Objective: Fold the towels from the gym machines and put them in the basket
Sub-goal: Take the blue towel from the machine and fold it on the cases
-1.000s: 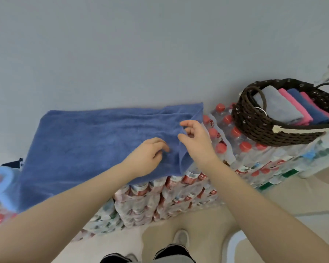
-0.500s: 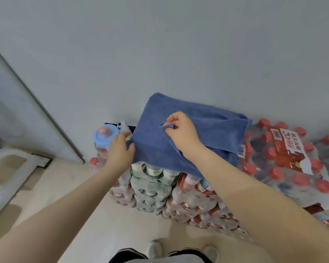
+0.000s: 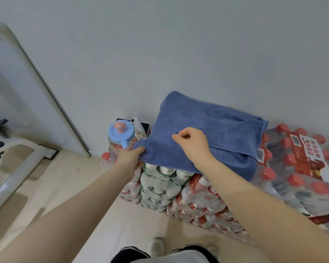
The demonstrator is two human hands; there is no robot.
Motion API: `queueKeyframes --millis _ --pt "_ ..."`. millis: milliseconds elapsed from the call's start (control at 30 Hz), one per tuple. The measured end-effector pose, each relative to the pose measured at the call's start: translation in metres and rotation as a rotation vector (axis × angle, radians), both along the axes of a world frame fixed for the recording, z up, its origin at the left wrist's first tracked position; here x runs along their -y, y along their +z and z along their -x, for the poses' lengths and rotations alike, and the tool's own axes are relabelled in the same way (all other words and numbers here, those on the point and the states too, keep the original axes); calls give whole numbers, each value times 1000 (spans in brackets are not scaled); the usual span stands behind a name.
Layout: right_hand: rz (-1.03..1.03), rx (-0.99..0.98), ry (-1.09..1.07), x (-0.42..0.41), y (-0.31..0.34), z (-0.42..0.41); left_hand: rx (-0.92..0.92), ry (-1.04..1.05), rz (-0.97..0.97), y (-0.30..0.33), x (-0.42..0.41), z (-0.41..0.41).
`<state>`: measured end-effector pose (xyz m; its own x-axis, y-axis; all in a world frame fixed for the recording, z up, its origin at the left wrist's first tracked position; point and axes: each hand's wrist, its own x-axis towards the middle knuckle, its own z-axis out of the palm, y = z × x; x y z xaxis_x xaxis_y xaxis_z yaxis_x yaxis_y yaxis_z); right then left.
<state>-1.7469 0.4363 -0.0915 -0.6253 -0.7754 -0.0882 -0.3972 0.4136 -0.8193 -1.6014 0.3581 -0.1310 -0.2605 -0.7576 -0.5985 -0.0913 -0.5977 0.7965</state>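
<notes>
Nearest the camera, both forearms reach forward and down over the pale floor toward a stack of shrink-wrapped water bottle packs (image 3: 165, 186) that serves as the folding surface. The left hand (image 3: 130, 155) is closed on the near-left corner of the blue towel (image 3: 207, 122), fingers tucked under the hem where it hangs off the stack's edge. The right hand (image 3: 193, 142) sits on top of the towel, thumb and fingers pinched shut on a small bit of cloth near the towel's middle.

The step in hand looks like another fold of an already doubled towel. To do it well, I judge that the left corner should be carried across to meet the opposite edge while the right hand pins the crease line, keeping the hems aligned so that the loose upper layer on the right does not slide. The bumpy bottle caps underneath give a poor flat base, so smoothing with the palm after the fold would help.

The towel lies directly under the right hand and reaches beyond both hands, its far edge close to the wall (image 3: 179, 44). Just left of it stands a jar with a light blue lid (image 3: 121, 132). No basket is in view.
</notes>
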Motion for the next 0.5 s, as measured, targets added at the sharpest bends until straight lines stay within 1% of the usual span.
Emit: queueKeyframes --millis 33,100,133,200,267,333,433,500 --pt "31 5 3 0 4 0 46 -27 172 10 0 3" --pt "119 -8 -6 -2 13 -1 112 -146 500 35 -2 8" --pt "171 -12 -18 -3 18 -2 126 -225 619 46 -3 11" --pt "268 -42 -35 -5 24 -5 135 -396 776 58 -6 20" --pt "305 -161 -28 -10 26 -8 130 -489 845 61 -12 31" --pt "322 -261 2 -15 25 -12 112 -506 854 58 -17 41" --pt "375 -212 -21 -23 22 -14 115 -488 835 54 -20 50" --pt "391 -172 -54 -27 21 -11 139 -501 857 52 -22 54"
